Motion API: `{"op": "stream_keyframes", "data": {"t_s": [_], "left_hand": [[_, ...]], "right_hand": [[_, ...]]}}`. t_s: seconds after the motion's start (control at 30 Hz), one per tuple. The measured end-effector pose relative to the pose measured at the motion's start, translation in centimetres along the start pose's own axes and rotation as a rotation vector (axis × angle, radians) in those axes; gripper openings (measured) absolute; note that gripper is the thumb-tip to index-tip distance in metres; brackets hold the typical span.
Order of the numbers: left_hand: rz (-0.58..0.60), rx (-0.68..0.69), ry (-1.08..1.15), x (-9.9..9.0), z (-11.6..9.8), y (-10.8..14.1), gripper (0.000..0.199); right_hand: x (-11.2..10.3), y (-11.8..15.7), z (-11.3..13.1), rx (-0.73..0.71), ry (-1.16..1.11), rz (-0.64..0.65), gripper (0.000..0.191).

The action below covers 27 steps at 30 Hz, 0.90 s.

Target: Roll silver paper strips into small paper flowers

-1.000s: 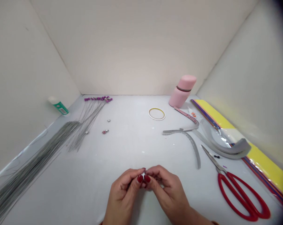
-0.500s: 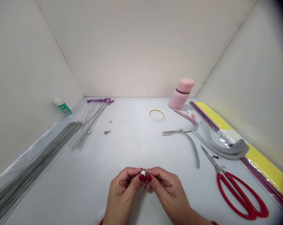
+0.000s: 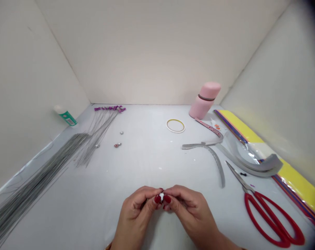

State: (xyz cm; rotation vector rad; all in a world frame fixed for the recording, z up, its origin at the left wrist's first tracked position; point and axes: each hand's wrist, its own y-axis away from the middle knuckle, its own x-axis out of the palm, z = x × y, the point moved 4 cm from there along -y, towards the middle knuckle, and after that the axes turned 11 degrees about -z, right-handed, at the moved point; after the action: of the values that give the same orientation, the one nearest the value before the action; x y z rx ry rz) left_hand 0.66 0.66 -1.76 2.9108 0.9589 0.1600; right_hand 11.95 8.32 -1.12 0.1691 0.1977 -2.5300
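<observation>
Low in the middle of the view, a small silvery paper star (image 3: 162,197) is pinched between the fingertips of both hands. My left hand (image 3: 140,208) has thumb and forefinger closed on its left side. My right hand (image 3: 187,210) grips the opposite side in the same way, and the thumbs nearly meet. Fingers cover most of the star. Grey paper strips (image 3: 216,159) lie ahead and to the right of my right hand. Small silvery pieces (image 3: 121,133) and a reddish one (image 3: 116,145) rest ahead of my left hand.
Red-handled scissors (image 3: 253,192) and packs of coloured paper strips (image 3: 290,173) lie at right. A pink bottle (image 3: 204,100) and a tape ring (image 3: 175,126) stand farther back. At left are thin wires (image 3: 42,173), purple-tipped stems (image 3: 109,108) and a glue bottle (image 3: 66,116).
Both thumbs have shifted slightly around the star, so less of it shows and a small gap appears between the fingertips. The camera view has moved a little.
</observation>
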Motion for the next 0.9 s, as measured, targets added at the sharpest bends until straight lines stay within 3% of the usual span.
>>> {"op": "stream_keyframes", "data": {"t_s": [0.2, 0.4, 0.53, 0.63, 0.73, 0.9], "left_hand": [[-0.022, -0.036, 0.037, 0.4, 0.3, 0.4, 0.013], [-0.074, 0.04, -0.017, 0.2, -0.1, 0.5, 0.012], [-0.063, -0.055, -0.059, 0.1, 0.0, 0.0, 0.011], [-0.04, -0.047, -0.073, 0.1, -0.2, -0.3, 0.012], [-0.041, -0.026, -0.056, 0.1, -0.3, -0.2, 0.01], [-0.086, -0.117, 0.054, 0.1, 0.2, 0.1, 0.012]], "right_hand": [[0.1, 0.3, 0.8, -0.232, 0.248, 0.012, 0.019], [0.6, 0.7, 0.8, -0.395, 0.446, -0.039, 0.019], [0.7, 0.4, 0.0, -0.225, 0.3, -0.046, 0.016], [0.6, 0.4, -0.3, -0.084, 0.15, -0.063, 0.012], [0.5, 0.5, -0.1, -0.052, 0.106, -0.068, 0.012], [0.5, 0.5, 0.0, -0.029, 0.086, -0.088, 0.011]]}}
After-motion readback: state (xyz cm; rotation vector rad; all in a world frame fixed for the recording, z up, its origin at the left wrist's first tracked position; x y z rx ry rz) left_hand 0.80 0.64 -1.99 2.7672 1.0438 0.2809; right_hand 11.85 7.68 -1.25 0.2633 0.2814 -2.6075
